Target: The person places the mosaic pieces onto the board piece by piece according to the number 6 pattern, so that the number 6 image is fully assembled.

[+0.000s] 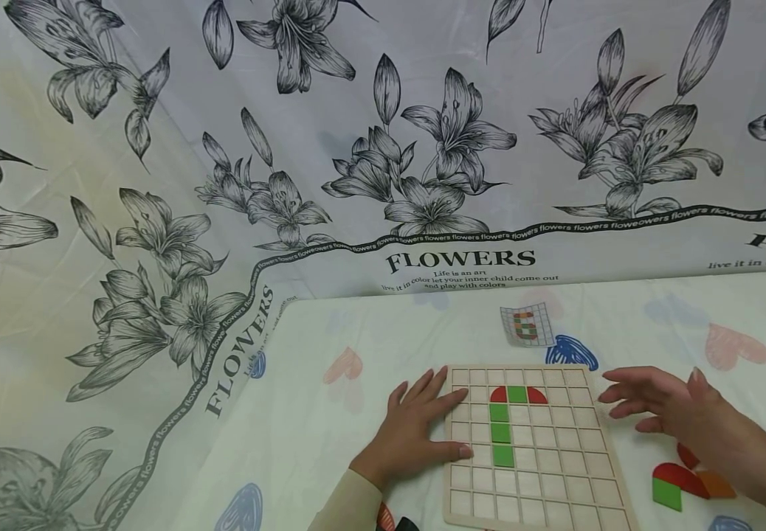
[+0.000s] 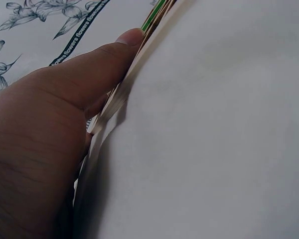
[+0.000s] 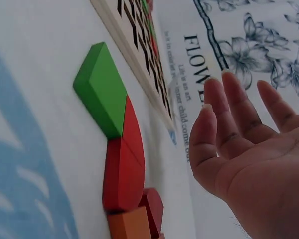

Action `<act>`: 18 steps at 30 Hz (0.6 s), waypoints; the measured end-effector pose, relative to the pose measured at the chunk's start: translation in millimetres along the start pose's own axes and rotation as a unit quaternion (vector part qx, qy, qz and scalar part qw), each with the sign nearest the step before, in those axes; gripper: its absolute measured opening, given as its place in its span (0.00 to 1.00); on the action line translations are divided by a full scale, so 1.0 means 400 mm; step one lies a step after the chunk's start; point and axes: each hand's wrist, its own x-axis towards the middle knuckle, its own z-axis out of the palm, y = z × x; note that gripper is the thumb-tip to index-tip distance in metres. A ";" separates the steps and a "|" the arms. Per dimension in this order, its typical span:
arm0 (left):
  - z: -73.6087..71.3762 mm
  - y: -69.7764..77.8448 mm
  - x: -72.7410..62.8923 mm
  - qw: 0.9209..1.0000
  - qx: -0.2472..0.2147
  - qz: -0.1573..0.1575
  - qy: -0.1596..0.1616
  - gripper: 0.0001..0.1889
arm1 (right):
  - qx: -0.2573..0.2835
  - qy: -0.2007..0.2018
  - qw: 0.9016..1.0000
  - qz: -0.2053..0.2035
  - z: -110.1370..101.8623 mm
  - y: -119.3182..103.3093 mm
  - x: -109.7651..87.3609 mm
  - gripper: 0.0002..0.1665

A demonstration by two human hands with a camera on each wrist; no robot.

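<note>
A wooden grid board [image 1: 556, 479] lies on the table. In its upper part are green square blocks [image 1: 501, 433] in a column, with a green block [image 1: 516, 394] between two red quarter-round blocks [image 1: 499, 395] at the top. My left hand [image 1: 416, 428] rests on the board's left edge with fingers spread; its thumb [image 2: 107, 62] lies along that edge in the left wrist view. Off the right edge, my right hand [image 1: 682, 409] hovers palm-up with loosely bent fingers and nothing in it. Below it lie a loose green block [image 3: 102, 89], red blocks [image 3: 124, 174] and an orange block [image 3: 129, 224].
A small printed card [image 1: 527, 324] with a pattern of coloured blocks lies behind the board. A heart-print cloth [image 1: 356, 332] covers the table, and a flower-print curtain [image 1: 356, 147] hangs behind. Something red [image 1: 385, 516] and a dark object [image 1: 407, 524] show near my left sleeve.
</note>
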 end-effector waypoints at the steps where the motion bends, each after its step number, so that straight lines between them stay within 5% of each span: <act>1: -0.001 0.001 0.000 1.000 -0.001 0.000 0.000 0.45 | -0.014 0.013 1.000 0.013 -0.007 0.002 -0.004 0.38; 9: 0.004 -0.005 0.002 1.000 0.007 0.003 -0.002 0.45 | -0.046 0.031 0.996 0.071 -0.067 0.025 -0.033 0.32; 18: -0.004 0.003 0.002 1.000 0.007 -0.001 -0.006 0.45 | -0.168 0.070 0.983 0.016 -0.084 0.065 -0.065 0.36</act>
